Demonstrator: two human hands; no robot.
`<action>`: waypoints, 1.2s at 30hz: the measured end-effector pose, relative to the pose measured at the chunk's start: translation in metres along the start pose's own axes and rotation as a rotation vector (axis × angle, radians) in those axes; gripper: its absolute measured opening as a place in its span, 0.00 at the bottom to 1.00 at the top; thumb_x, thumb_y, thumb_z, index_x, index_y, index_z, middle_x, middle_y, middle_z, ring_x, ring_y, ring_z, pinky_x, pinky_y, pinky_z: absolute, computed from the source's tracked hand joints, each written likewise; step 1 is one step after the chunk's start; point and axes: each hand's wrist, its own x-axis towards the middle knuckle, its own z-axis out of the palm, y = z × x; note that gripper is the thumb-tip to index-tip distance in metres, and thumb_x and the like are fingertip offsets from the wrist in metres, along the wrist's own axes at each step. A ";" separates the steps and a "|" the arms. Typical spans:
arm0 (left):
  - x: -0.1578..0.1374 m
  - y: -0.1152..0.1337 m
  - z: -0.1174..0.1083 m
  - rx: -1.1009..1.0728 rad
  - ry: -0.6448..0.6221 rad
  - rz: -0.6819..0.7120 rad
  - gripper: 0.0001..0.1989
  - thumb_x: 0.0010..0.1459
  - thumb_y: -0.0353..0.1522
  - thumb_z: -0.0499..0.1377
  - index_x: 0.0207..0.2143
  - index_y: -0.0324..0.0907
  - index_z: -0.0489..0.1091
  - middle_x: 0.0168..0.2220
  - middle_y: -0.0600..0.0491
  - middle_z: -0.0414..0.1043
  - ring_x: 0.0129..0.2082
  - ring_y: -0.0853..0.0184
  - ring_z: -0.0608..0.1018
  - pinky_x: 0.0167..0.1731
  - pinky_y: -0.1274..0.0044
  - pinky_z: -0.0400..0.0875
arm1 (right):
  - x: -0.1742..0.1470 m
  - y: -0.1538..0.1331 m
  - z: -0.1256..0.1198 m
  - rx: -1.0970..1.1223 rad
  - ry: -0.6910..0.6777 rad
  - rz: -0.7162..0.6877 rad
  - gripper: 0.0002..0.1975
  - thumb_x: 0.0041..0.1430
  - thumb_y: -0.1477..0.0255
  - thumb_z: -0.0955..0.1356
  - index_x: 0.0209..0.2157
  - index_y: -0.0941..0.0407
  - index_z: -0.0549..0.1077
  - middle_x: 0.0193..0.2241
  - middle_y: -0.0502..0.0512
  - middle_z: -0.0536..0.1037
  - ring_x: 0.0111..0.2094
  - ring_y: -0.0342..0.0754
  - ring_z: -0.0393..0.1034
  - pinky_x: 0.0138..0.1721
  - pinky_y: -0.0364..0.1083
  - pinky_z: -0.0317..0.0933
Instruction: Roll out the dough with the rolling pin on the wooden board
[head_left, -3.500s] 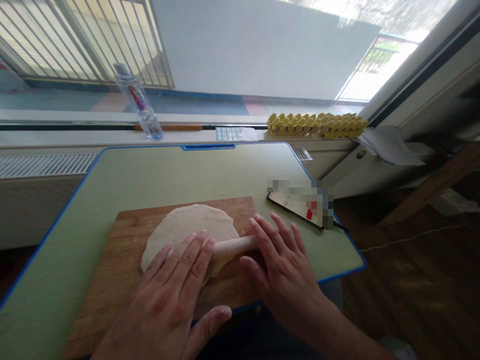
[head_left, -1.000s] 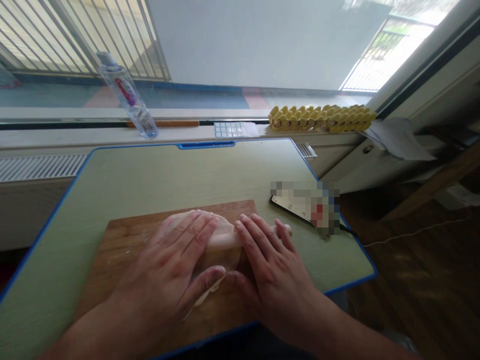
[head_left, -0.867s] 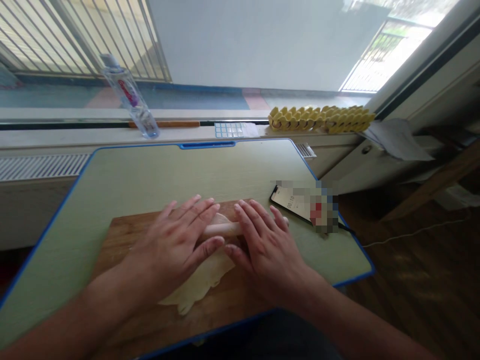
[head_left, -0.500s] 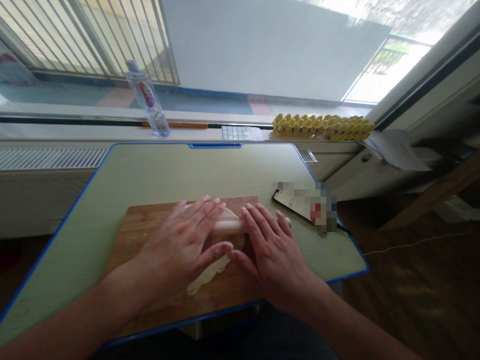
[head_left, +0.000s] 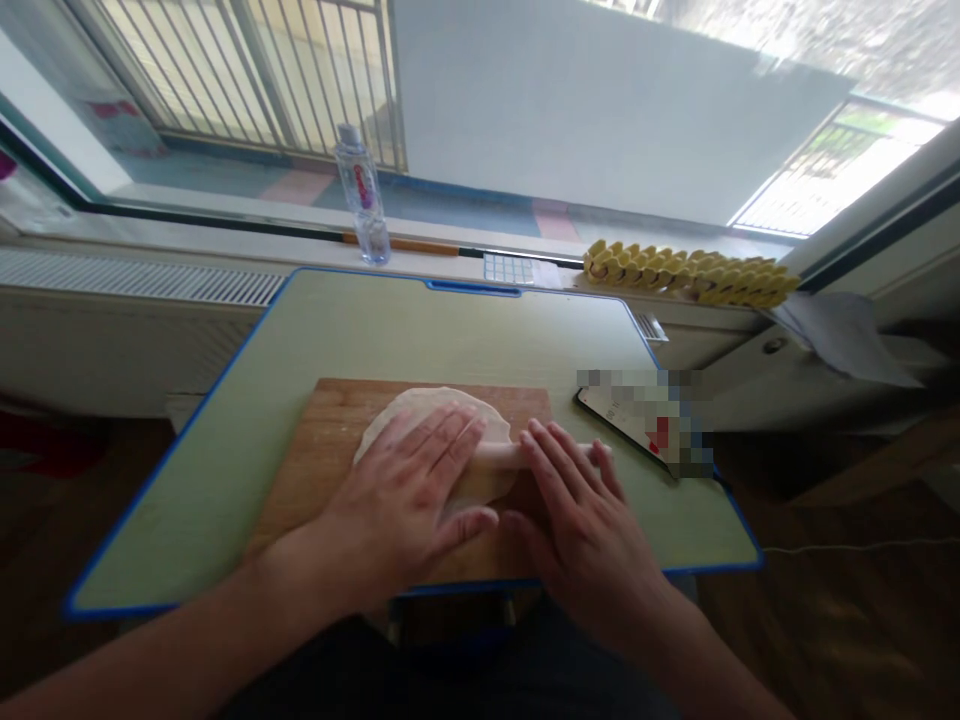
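Note:
Both hands lie palm down on a pale rolling pin (head_left: 498, 456), which crosses the wooden cutting board (head_left: 296, 495). My left hand (head_left: 412, 490) is flat over the pin's left part, fingers stretched forward, hiding that end. My right hand (head_left: 581, 510) rests over its right part with the fingers extended and slightly apart. The thumbs point toward each other and stay apart. Under the pin is a thin, rounded sheet of dough (head_left: 442, 400). Its far edge shows beyond my left fingers, and a smaller part appears on the near side.
The board sits on a pale green table (head_left: 465, 330) with a blue rim. A phone (head_left: 626, 420), partly blurred out, lies right of the board. On the windowsill stand a clear bottle (head_left: 364, 200) and yellow egg cartons (head_left: 690, 272). A radiator (head_left: 150, 280) is behind the table's left side.
The camera view has shifted, so the table appears farther right. More dough now shows beyond the pin, and the ragged strip nearer me is no longer visible. Both hands stay on the pin.

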 end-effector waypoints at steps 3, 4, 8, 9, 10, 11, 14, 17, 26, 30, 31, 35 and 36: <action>0.030 -0.011 -0.002 -0.013 -0.082 -0.085 0.40 0.72 0.57 0.42 0.72 0.38 0.59 0.73 0.40 0.58 0.74 0.50 0.59 0.72 0.54 0.49 | 0.032 0.009 0.004 0.003 -0.012 0.055 0.32 0.74 0.57 0.61 0.72 0.58 0.60 0.73 0.63 0.61 0.74 0.59 0.51 0.73 0.65 0.43; 0.038 -0.014 -0.003 -0.014 -0.103 -0.114 0.40 0.73 0.56 0.41 0.72 0.39 0.59 0.73 0.40 0.58 0.74 0.50 0.58 0.71 0.52 0.49 | 0.040 0.011 0.004 0.002 -0.020 0.069 0.32 0.74 0.56 0.62 0.72 0.58 0.60 0.72 0.63 0.62 0.74 0.59 0.51 0.72 0.65 0.43; 0.046 -0.014 -0.006 -0.013 -0.128 -0.169 0.39 0.74 0.54 0.39 0.73 0.37 0.58 0.74 0.39 0.55 0.75 0.50 0.58 0.71 0.51 0.49 | 0.052 0.014 0.003 0.003 -0.035 0.078 0.32 0.75 0.57 0.62 0.71 0.59 0.61 0.71 0.63 0.63 0.74 0.58 0.52 0.72 0.63 0.46; 0.043 -0.011 -0.006 -0.011 -0.116 -0.166 0.38 0.75 0.53 0.39 0.72 0.36 0.58 0.74 0.38 0.55 0.74 0.50 0.58 0.71 0.52 0.49 | 0.049 0.014 0.003 0.005 -0.030 0.067 0.31 0.75 0.57 0.61 0.71 0.59 0.62 0.71 0.63 0.64 0.73 0.57 0.53 0.72 0.62 0.46; 0.038 -0.007 -0.006 -0.011 -0.098 -0.156 0.38 0.75 0.52 0.40 0.72 0.35 0.59 0.73 0.37 0.57 0.74 0.50 0.59 0.71 0.53 0.49 | 0.045 0.014 0.003 0.007 -0.020 0.057 0.31 0.75 0.57 0.61 0.71 0.59 0.62 0.71 0.63 0.64 0.73 0.57 0.53 0.72 0.62 0.46; 0.032 -0.002 -0.005 -0.014 -0.074 -0.148 0.37 0.75 0.52 0.40 0.71 0.34 0.60 0.73 0.37 0.59 0.73 0.51 0.60 0.71 0.55 0.50 | 0.039 0.013 0.003 0.009 -0.009 0.047 0.30 0.75 0.57 0.61 0.70 0.59 0.63 0.71 0.63 0.64 0.73 0.56 0.54 0.72 0.62 0.46; 0.010 0.016 -0.001 -0.028 0.001 -0.157 0.36 0.73 0.52 0.45 0.70 0.36 0.62 0.71 0.38 0.63 0.71 0.51 0.64 0.71 0.56 0.51 | 0.015 0.008 0.004 0.013 0.019 0.028 0.29 0.76 0.58 0.60 0.71 0.57 0.61 0.71 0.63 0.64 0.72 0.57 0.55 0.72 0.63 0.44; -0.015 0.037 0.004 -0.032 0.064 -0.170 0.34 0.73 0.51 0.48 0.70 0.39 0.62 0.70 0.41 0.64 0.71 0.53 0.65 0.72 0.56 0.50 | -0.010 0.003 0.005 0.010 0.037 0.019 0.30 0.76 0.61 0.59 0.73 0.56 0.59 0.72 0.63 0.63 0.73 0.58 0.54 0.72 0.64 0.43; -0.034 0.053 0.004 -0.025 0.093 -0.171 0.32 0.73 0.50 0.49 0.68 0.38 0.64 0.70 0.41 0.65 0.72 0.55 0.64 0.72 0.57 0.52 | 0.000 -0.005 0.000 -0.011 -0.049 0.119 0.30 0.77 0.57 0.55 0.72 0.56 0.61 0.71 0.62 0.64 0.74 0.57 0.51 0.72 0.65 0.43; 0.006 0.026 -0.007 -0.016 0.025 -0.232 0.27 0.75 0.45 0.44 0.64 0.41 0.70 0.68 0.43 0.68 0.72 0.55 0.65 0.71 0.58 0.55 | 0.040 -0.006 -0.004 -0.041 -0.108 0.114 0.28 0.79 0.57 0.51 0.68 0.51 0.67 0.71 0.55 0.66 0.74 0.57 0.50 0.72 0.68 0.42; 0.018 0.018 -0.010 -0.007 0.008 -0.241 0.26 0.75 0.43 0.44 0.65 0.43 0.69 0.69 0.44 0.67 0.72 0.55 0.63 0.71 0.57 0.53 | 0.048 -0.006 -0.004 -0.049 -0.113 0.099 0.28 0.79 0.58 0.50 0.67 0.49 0.68 0.70 0.54 0.66 0.74 0.57 0.50 0.71 0.68 0.43; 0.060 -0.010 -0.014 -0.081 -0.024 -0.481 0.28 0.75 0.44 0.42 0.71 0.46 0.60 0.75 0.47 0.55 0.75 0.54 0.58 0.72 0.51 0.48 | 0.071 -0.003 -0.002 -0.057 -0.174 0.081 0.28 0.79 0.59 0.50 0.70 0.45 0.64 0.73 0.51 0.61 0.75 0.58 0.47 0.71 0.67 0.46; 0.067 -0.015 -0.012 -0.092 -0.022 -0.512 0.28 0.75 0.43 0.41 0.71 0.46 0.60 0.75 0.46 0.56 0.74 0.54 0.59 0.71 0.50 0.49 | 0.075 -0.001 -0.001 -0.058 -0.194 0.091 0.27 0.78 0.59 0.51 0.72 0.45 0.62 0.74 0.51 0.58 0.76 0.59 0.45 0.71 0.66 0.46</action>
